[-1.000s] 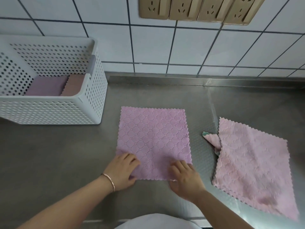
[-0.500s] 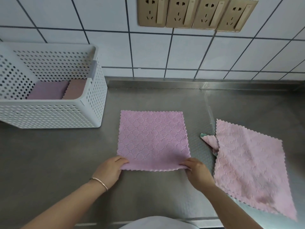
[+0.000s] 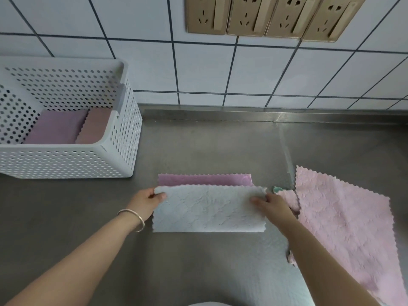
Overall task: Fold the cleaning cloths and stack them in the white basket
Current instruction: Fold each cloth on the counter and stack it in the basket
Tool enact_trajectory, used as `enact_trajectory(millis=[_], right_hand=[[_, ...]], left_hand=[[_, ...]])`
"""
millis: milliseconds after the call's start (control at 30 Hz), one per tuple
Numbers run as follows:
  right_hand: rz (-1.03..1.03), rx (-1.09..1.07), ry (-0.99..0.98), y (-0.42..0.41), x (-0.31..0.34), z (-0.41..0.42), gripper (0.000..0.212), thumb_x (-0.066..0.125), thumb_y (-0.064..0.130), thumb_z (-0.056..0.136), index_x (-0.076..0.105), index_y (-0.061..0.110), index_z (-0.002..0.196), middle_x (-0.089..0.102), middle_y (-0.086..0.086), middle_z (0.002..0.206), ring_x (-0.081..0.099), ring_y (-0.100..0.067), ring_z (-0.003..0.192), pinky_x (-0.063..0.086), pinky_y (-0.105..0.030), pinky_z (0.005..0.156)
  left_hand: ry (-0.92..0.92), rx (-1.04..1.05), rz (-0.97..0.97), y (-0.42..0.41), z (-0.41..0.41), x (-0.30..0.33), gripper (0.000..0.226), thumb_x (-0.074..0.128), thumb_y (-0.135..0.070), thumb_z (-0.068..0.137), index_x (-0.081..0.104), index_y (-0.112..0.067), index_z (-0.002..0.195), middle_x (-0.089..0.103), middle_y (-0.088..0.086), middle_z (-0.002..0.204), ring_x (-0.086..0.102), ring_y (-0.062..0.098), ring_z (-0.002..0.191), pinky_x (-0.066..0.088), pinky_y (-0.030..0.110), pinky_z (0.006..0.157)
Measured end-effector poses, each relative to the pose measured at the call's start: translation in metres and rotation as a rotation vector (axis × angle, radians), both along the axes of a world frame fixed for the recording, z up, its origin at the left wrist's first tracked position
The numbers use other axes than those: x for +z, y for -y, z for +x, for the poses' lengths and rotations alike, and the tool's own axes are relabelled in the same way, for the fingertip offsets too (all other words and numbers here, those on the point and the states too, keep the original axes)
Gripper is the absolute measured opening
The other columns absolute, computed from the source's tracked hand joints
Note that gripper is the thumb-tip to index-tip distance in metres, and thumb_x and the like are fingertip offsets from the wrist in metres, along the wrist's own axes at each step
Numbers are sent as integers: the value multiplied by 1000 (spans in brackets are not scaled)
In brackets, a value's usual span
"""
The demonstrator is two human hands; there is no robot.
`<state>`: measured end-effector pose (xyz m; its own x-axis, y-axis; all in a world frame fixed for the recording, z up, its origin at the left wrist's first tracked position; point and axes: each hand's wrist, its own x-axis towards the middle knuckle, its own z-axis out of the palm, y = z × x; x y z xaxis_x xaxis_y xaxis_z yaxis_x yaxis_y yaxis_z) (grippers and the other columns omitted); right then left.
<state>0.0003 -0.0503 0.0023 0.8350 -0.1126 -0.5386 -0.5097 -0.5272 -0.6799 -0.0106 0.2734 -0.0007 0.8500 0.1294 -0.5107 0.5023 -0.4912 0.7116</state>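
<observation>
A purple cleaning cloth [image 3: 207, 205] lies on the steel counter, folded over so its white underside faces up; a purple strip shows along its far edge. My left hand [image 3: 146, 202] pinches the folded flap's left corner and my right hand [image 3: 272, 203] pinches its right corner. A white perforated basket [image 3: 119, 149] stands at the back left and holds two folded cloths [image 3: 68, 127], side by side. To the right, a pink cloth [image 3: 344, 226] lies flat, with a teal corner peeking from under it.
The steel counter [image 3: 198, 146] runs to a raised back lip under a white tiled wall. A row of gold wall sockets [image 3: 269, 16] sits above. My right forearm crosses the pink cloth's near left edge.
Both hands gripped the purple cloth's near corners and carried them away from me, folding the near half over the far half, so the white underside now shows.
</observation>
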Motion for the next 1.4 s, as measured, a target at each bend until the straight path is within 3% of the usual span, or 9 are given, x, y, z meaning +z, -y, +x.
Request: enact_trajectory(millis=[200,533,700,867,1000,1133,1200,1300,1400], right_hand=[[-205,-1,-20,-15,-16,34,23,54,23,92,53,5,76,46,-6,63,41,-20,67,26,-29,50],[-344,9,-52,-21,-30,53,28,54,28,91,66,4,98,66,-19,98,59,-32,95,33,-27,68],[-376,-69,-67,-26,-35,53,21,56,32,87,64,12,85,66,-15,90,61,-32,93,37,-28,68],[-385,-162,-76,-32,-31,50,28,59,32,86,54,12,106,64,-11,102,59,-30,100,42,-31,77],[-375,-196,-71,-31,-25,43,31,60,34,85,43,14,99,58,-7,92,59,-29,92,44,-34,76],[-407,-145,-58,-27,-25,20,38,59,35,82,45,12,108,57,-6,110,56,-26,98,40,-33,75],[-416,-126,-55,-28,-26,8,44,61,34,79,46,11,114,55,-5,115,54,-24,104,42,-33,79],[-426,-128,-104,-30,-26,-6,51,60,33,75,44,14,120,50,-3,120,52,-22,108,42,-34,83],[-474,-106,-192,-32,-26,-13,55,58,35,74,42,17,123,51,-2,122,53,-22,109,41,-32,80]], left_hand=[[-10,108,146,14,30,-22,29,53,-19,93,62,-6,117,66,13,113,59,25,97,34,23,76],[-44,69,341,12,47,-36,33,52,-26,93,60,-13,122,64,16,118,57,34,109,42,31,87],[-80,79,395,15,51,-35,29,52,-26,92,61,-4,108,64,19,111,58,34,103,38,28,77],[-95,65,503,17,51,-34,27,54,-34,89,60,-11,101,66,14,107,59,32,96,41,30,74],[132,199,653,23,41,-38,31,71,-31,74,54,-12,92,57,17,103,53,34,93,45,41,74],[516,-252,727,54,23,-46,39,62,-37,69,58,-21,104,59,8,113,55,33,103,46,44,83],[494,-620,714,77,14,-45,53,40,-51,78,53,-27,123,50,3,136,43,29,128,36,51,101],[325,-949,740,93,9,-51,78,11,-69,79,-11,-31,144,-25,-6,152,-24,23,141,-18,54,110],[220,-991,751,95,13,-55,92,11,-80,69,-28,-32,136,-39,-2,146,-39,24,133,-23,55,107]])
